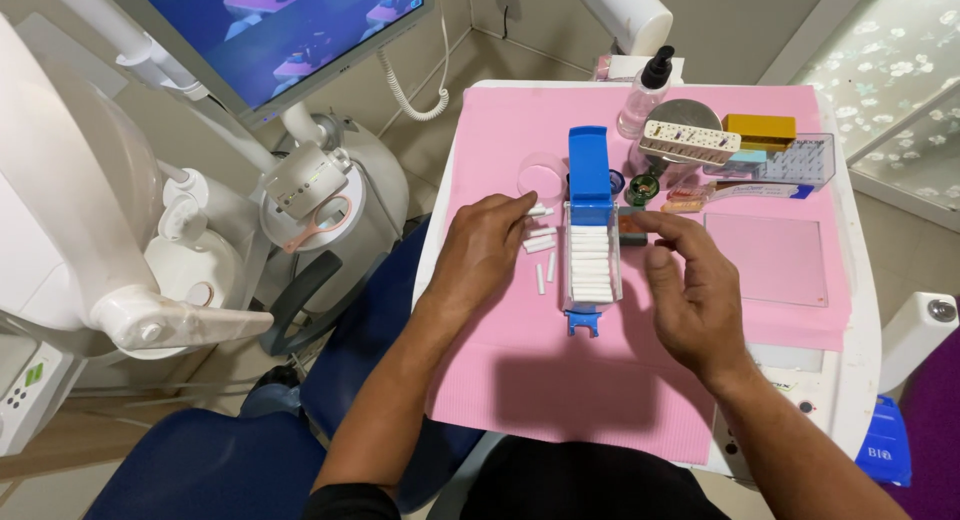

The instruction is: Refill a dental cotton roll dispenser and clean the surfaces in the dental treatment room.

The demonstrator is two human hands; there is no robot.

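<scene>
A clear dispenser box point(592, 268) with a blue lid point(589, 163) swung open stands on the pink paper cover point(560, 380) of a tray table. White cotton rolls point(590, 260) fill it in a stack. Several loose white cotton rolls point(541, 247) lie just left of the box. My left hand point(483, 250) rests on the cover beside them, its fingertips touching the topmost loose roll. My right hand point(690, 290) hovers right of the box with fingers spread and nothing in it.
Behind the box stand a clear pump bottle point(645, 100), a white perforated holder point(690, 142), a yellow box point(760, 130), a clear plastic case point(810, 160) and a round clear dish point(541, 172). A glass slab point(765, 260) lies at right. Dental unit arms and a monitor point(290, 30) stand at left.
</scene>
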